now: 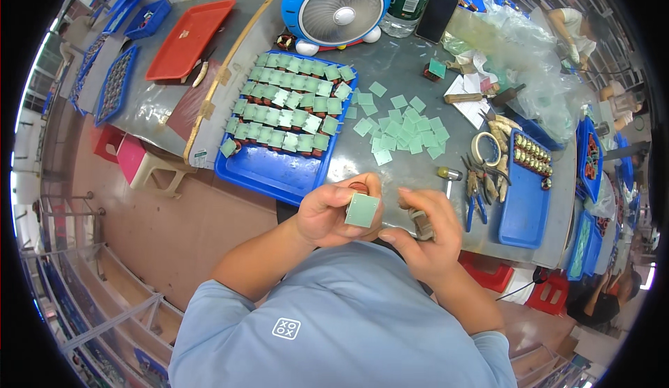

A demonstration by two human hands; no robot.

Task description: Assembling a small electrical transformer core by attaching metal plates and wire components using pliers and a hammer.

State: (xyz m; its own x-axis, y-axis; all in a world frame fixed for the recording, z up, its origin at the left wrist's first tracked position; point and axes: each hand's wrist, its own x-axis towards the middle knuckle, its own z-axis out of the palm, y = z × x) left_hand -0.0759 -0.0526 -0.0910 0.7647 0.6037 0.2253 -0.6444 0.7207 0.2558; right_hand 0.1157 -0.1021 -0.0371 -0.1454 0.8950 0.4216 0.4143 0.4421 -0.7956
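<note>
My left hand point(326, 215) grips a copper-wound coil point(359, 188) with a pale green square plate point(362, 210) on its face, held close in front of my body. My right hand point(433, 238) is just right of it, apart from the coil. Its fingers are curled, the thumb and forefinger spaced, around a greyish-tan piece point(421, 225) that I cannot make out. Beyond my left hand lies a blue tray point(261, 172) bearing rows of similar coils topped with green plates point(289, 100). A loose pile of green square plates point(404, 130) is spread on the grey bench.
A blue character-shaped fan point(338, 11), a large bottle point(405, 4) and a phone point(437, 16) stand at the back. To the right are pliers point(475, 196), a tape roll point(486, 149), a small hammer point(449, 175) and a blue tray point(521, 217) with small parts. A red tray point(191, 39) sits far left.
</note>
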